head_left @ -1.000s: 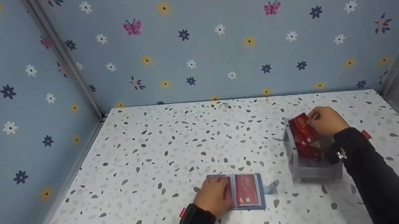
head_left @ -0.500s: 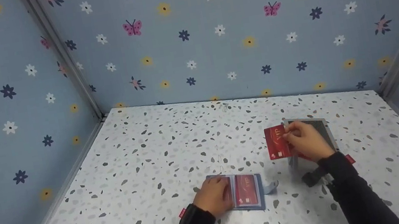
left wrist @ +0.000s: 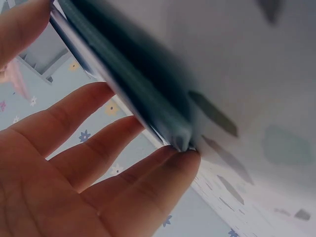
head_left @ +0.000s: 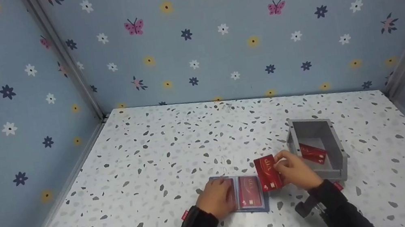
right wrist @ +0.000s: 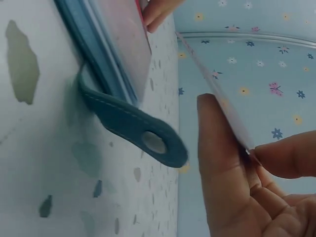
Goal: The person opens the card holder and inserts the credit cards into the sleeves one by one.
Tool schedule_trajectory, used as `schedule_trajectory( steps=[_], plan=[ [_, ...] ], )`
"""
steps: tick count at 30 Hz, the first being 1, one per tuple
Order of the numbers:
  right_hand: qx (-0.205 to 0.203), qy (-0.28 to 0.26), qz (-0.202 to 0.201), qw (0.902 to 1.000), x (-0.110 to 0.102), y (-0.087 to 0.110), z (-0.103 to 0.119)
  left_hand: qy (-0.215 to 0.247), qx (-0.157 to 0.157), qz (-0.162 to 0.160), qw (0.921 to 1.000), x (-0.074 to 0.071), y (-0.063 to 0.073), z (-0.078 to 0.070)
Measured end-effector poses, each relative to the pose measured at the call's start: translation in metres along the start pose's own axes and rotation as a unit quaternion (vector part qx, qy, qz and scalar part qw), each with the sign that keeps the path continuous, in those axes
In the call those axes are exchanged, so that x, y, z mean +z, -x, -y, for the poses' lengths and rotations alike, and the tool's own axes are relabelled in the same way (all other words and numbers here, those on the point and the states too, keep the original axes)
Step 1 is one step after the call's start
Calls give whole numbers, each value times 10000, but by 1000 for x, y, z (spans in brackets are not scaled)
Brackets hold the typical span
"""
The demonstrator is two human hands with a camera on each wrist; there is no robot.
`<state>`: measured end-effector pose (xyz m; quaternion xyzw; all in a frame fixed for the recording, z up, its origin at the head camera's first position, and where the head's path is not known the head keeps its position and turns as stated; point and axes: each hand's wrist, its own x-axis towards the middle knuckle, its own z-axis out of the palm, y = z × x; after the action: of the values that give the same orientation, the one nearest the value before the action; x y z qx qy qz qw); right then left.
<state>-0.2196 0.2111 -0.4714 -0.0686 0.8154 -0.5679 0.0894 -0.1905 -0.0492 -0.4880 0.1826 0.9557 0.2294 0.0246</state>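
right hand [head_left: 298, 171] with grip clamped on red card [head_left: 267, 172], raised near right edge of open wallet [head_left: 266, 204]; left hand [head_left: 215, 200] on wallet's left side, fingers apart; another card [head_left: 313, 153] in gray box [head_left: 330, 175].

Held card [head_left: 267, 174] glossy plastic — wallet strap [right wrist: 116, 117] leather-like, stitched, metal snap [right wrist: 154, 142] — box [head_left: 324, 176] matt plastic; counter [head_left: 176, 155] smooth, shiny.

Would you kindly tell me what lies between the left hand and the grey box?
In the head view, the open card holder, the red card pinched by the right hand, and that hand lie between them, in that order.
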Motion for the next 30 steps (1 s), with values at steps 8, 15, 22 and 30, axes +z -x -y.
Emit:
schedule_trajectory(
  steps=[8,15,22,30],
  plan=[
    [267,91,-19,9996,4,5,-17,-49,-36,91,9999,-1,3,-2],
    [380,216,-65,9990,8,7,-25,21,-91,42,9999,2,2,0],
    [412,222,-102,9989,9,7,-28,49,-150,139,9998,-1,2,-3],
    [428,260,-198,9986,11,8,-29,-513,91,61,9986,4,-1,-11]
  ],
)
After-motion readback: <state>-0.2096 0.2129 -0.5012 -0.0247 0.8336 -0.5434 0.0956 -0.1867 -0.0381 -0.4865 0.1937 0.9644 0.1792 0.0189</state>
